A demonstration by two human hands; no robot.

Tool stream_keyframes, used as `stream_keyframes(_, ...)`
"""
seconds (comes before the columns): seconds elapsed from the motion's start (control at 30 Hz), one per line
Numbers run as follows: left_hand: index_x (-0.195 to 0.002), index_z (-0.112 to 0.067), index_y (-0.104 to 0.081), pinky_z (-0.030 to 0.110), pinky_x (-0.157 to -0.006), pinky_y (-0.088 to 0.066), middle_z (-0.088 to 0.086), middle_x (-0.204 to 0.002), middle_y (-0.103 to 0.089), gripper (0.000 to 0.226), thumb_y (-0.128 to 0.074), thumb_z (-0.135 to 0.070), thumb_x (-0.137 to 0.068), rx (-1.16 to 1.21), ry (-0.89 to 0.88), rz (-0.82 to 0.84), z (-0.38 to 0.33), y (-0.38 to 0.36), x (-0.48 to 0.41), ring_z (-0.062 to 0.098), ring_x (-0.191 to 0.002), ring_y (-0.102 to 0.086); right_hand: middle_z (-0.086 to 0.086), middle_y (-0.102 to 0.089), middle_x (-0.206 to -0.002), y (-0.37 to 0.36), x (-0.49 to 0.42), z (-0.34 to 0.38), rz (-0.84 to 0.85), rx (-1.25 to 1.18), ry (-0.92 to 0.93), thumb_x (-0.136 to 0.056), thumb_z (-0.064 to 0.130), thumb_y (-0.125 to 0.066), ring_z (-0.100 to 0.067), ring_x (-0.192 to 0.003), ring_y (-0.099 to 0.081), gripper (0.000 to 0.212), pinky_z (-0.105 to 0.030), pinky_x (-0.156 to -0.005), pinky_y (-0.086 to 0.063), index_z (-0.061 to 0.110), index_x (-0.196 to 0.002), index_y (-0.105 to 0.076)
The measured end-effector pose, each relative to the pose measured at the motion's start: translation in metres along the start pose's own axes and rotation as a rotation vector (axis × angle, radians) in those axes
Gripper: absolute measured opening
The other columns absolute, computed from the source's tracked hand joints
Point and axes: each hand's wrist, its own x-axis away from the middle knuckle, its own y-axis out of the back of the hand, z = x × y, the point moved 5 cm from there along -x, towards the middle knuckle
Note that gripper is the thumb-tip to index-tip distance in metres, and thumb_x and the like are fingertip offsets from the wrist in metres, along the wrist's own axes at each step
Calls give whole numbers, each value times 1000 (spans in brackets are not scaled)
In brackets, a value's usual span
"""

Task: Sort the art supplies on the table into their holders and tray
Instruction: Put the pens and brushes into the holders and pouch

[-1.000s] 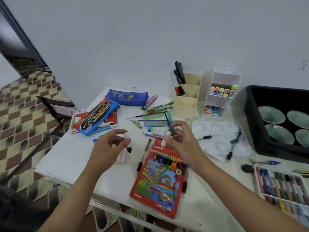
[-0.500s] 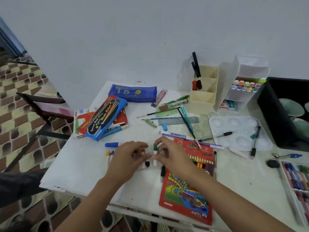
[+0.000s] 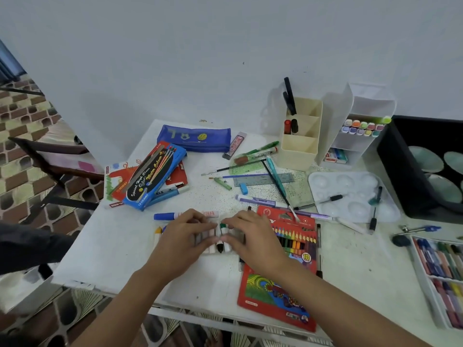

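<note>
- Markers (image 3: 218, 242), white-bodied with caps of different colours, lie side by side in a short row on the near middle of the white table (image 3: 107, 246), just left of the red coloured-pencil box (image 3: 280, 279).
- Left hand (image 3: 184, 236) lies over the left part of the row, with its fingers curled down onto the barrels and its thumb against them, gripping the bunch.
- Right hand (image 3: 254, 237) grips the row from the other side. Its forefinger and thumb pinch at the green-capped marker, and its wrist lies over the pencil box.
- A blue-capped pen (image 3: 167, 216) lies flat just beyond the left hand's knuckles, apart from the row.
- Beige holder (image 3: 299, 151) stands upright at the back of the table. Black handles stick up from its rear compartment, and a red and a black pen stand in the middle one. I cannot tell what is in the front compartment.
- White holder (image 3: 360, 146) stands just right of it, with a row of pastel caps on its upper shelf.
- Tray (image 3: 425, 280) of coloured sticks sits at the right edge, well apart from both hands.
- White palette (image 3: 350, 196) lies between the holders and the tray, with two dark-tipped tools resting across it.
- Blue pencil case (image 3: 194, 137) lies at the back left, and the blue watercolour-pencil box (image 3: 155, 176) lies tilted in front of it.
</note>
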Motion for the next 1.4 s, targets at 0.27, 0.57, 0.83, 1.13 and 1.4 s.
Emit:
stream_keyframes(0.27, -130, -35, -64, 3, -81, -34, -21, -118, -41, 53, -73, -54, -81, -64, -4, 78, 2, -3, 5, -12, -112, -38, 15, -66, -95, 1, -3, -1, -20, -134, -60, -90, 40, -70, -7, -91, -57, 25, -41, -87, -45, 28, -111, -76)
stream_keyframes(0.57, -133, -34, -63, 9, -87, -34, -21, -119, -40, 59, -74, -56, -79, -67, 54, 126, 3, -4, -2, -14, -106, -39, 8, -60, -100, 6, -8, 9, 117, 67, -12, -88, 37, -73, -20, -103, -52, 23, -41, -88, -43, 24, -106, -77)
stream_keyframes(0.83, -131, -35, -64, 4, -88, -34, -22, -120, -43, 52, -74, -50, -82, -23, 25, 148, 4, -2, 4, -12, -112, -41, 15, -61, -94, 18, -26, 7, 262, -7, -140, -80, 43, -81, -9, -89, -59, 29, -32, -80, -48, 24, -102, -79)
stream_keyframes(1.13, -110, -31, -75, 23, -78, -55, -23, -101, -56, 24, -73, -35, -87, -78, 13, -16, 27, 41, 1, 3, -96, -56, 7, -66, -91, 18, -54, 21, -32, -125, -11, -93, 19, -61, -10, -88, -57, 9, -32, -79, -49, 20, -96, -70)
stream_keyframes(1.4, -93, -37, -67, 26, -77, -56, -19, -89, -59, 12, -71, -27, -89, -45, 69, -46, 32, 46, -12, 5, -84, -59, 1, -58, -108, -11, -72, 30, 177, 224, 108, -101, 32, -55, -23, -113, -47, 23, -45, -92, -40, 20, -113, -70)
